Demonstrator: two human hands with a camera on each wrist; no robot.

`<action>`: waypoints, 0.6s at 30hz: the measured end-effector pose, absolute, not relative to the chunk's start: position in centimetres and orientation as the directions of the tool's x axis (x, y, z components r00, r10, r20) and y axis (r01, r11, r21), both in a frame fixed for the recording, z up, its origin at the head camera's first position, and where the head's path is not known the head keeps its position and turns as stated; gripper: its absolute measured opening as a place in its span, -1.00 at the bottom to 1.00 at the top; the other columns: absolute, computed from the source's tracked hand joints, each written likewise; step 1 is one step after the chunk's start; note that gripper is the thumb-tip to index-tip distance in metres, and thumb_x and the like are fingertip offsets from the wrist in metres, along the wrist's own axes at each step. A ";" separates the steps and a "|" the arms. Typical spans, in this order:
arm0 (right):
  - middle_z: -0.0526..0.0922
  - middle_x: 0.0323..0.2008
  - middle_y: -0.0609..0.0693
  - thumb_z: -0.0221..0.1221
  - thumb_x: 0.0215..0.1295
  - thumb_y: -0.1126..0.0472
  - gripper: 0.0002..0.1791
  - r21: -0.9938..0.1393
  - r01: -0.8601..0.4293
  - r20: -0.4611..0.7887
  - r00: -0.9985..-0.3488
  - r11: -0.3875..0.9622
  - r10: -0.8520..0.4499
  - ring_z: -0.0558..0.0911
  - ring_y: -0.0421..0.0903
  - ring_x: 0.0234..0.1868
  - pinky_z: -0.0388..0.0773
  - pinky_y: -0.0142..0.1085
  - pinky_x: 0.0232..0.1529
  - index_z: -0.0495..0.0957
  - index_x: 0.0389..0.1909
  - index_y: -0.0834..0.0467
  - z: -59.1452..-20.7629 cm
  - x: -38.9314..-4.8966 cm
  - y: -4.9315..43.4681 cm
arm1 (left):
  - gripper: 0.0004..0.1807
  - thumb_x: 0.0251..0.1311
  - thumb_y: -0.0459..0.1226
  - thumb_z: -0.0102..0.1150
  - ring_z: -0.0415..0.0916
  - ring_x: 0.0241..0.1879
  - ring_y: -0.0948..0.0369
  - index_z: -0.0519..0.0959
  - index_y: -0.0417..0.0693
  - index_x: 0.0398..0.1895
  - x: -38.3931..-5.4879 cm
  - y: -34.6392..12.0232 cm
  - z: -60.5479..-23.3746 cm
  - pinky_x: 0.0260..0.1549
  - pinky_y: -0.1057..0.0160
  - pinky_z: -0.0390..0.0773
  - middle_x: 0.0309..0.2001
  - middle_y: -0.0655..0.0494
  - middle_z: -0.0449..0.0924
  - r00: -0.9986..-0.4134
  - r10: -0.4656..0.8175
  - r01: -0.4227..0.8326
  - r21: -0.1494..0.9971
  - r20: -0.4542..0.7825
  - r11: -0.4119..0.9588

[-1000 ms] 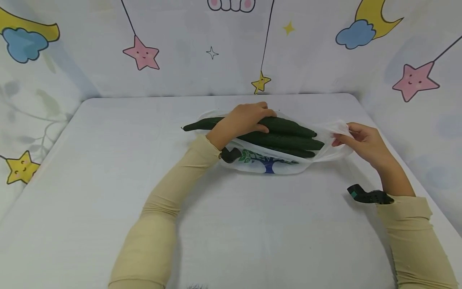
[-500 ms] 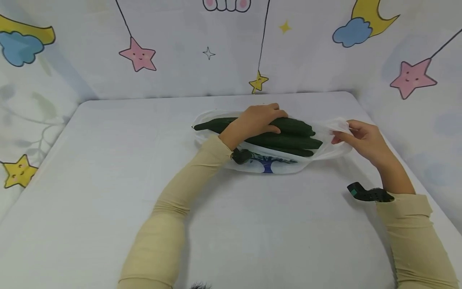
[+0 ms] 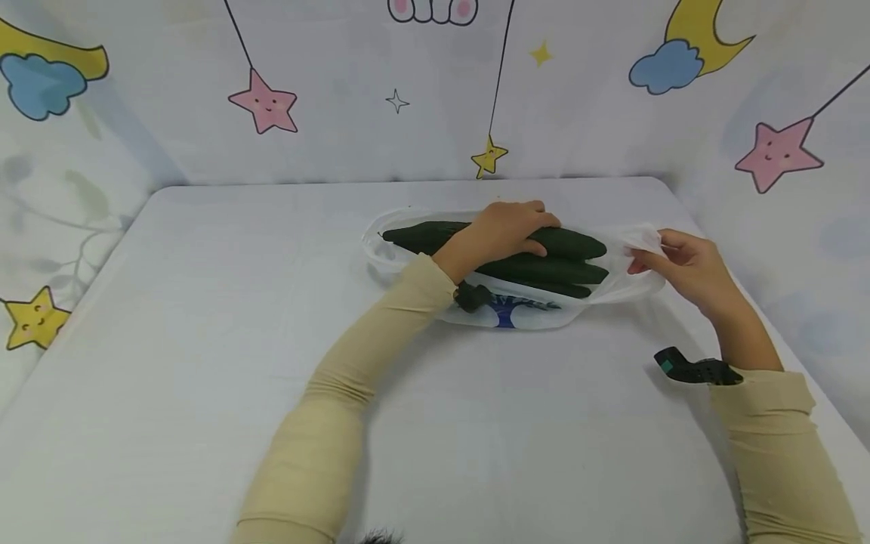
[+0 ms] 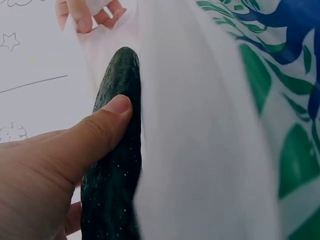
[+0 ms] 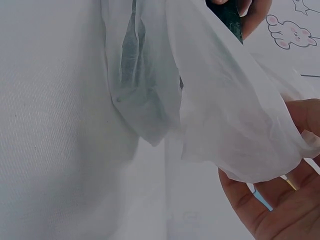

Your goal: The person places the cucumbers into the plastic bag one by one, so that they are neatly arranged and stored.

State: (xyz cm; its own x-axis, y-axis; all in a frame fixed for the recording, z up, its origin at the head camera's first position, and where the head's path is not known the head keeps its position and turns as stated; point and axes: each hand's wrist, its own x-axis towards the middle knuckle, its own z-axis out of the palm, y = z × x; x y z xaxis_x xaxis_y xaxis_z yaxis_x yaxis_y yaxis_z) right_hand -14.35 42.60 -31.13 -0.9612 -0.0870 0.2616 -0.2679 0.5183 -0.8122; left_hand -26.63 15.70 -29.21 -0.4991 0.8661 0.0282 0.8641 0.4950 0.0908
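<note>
Several dark green cucumbers lie side by side in a white plastic bag [image 3: 533,316] printed with a blue and green tree. My left hand [image 3: 499,234] grips the rearmost cucumber [image 3: 574,243] near its middle. In the left wrist view the thumb presses along that cucumber [image 4: 112,185], beside the bag's white wall [image 4: 185,125]. At the bag's right end my right hand [image 3: 693,268] pinches the edge of the thin plastic. From the right wrist, the bag film [image 5: 235,115] hangs between thumb and fingers. The left hand's fingers behind the cucumber are mostly hidden.
A white-covered table [image 3: 516,438] lies under the bag. Behind it stands a wall cloth [image 3: 340,143] with printed stars, moons and clouds. Dark wrist cameras sit at both cuffs, one by the right sleeve [image 3: 761,408].
My left hand has slid right with the rearmost cucumber, whose left tip now lies within the bag's outline. The right hand keeps its pinch on the bag in nearly the same place.
</note>
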 end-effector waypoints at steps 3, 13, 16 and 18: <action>0.72 -0.42 -0.16 0.12 0.37 0.42 -0.79 -0.814 -0.265 0.258 -0.962 0.517 -0.087 0.63 -0.30 -0.23 0.47 -0.60 -0.17 0.61 -0.03 0.29 -31.2 -14.4 42.6 | -0.41 0.31 0.09 0.10 0.51 0.10 0.27 0.38 0.21 0.38 -26.5 15.9 -29.3 -0.02 0.25 0.54 0.22 0.21 0.45 -0.493 0.870 0.869 0.070 0.026 0.490; 0.72 -0.42 -0.18 0.12 0.37 0.42 -0.80 -0.808 -0.248 0.244 -0.967 0.535 -0.079 0.62 -0.31 -0.22 0.46 -0.60 -0.18 0.60 -0.05 0.30 -31.1 -14.4 42.6 | -0.42 0.31 0.07 0.13 0.46 0.16 0.26 0.39 0.20 0.37 -26.4 15.9 -29.6 -0.02 0.29 0.53 0.23 0.21 0.44 -0.510 0.860 0.855 0.124 0.027 0.503; 0.72 -0.42 -0.19 0.11 0.37 0.43 -0.81 -0.807 -0.240 0.238 -0.968 0.539 -0.076 0.61 -0.32 -0.22 0.46 -0.60 -0.18 0.60 -0.05 0.30 -31.1 -14.4 42.6 | -0.41 0.31 0.09 0.12 0.46 0.17 0.27 0.38 0.23 0.38 -26.5 15.7 -29.8 -0.03 0.30 0.53 0.24 0.23 0.43 -0.509 0.860 0.855 0.128 0.020 0.503; 0.72 -0.42 -0.19 0.11 0.37 0.43 -0.81 -0.806 -0.243 0.239 -0.968 0.539 -0.079 0.61 -0.33 -0.21 0.45 -0.60 -0.18 0.60 -0.06 0.32 -31.1 -14.4 42.6 | -0.41 0.31 0.10 0.11 0.45 0.18 0.26 0.37 0.24 0.38 -26.5 15.6 -29.8 -0.03 0.29 0.54 0.25 0.23 0.43 -0.508 0.861 0.856 0.126 0.017 0.502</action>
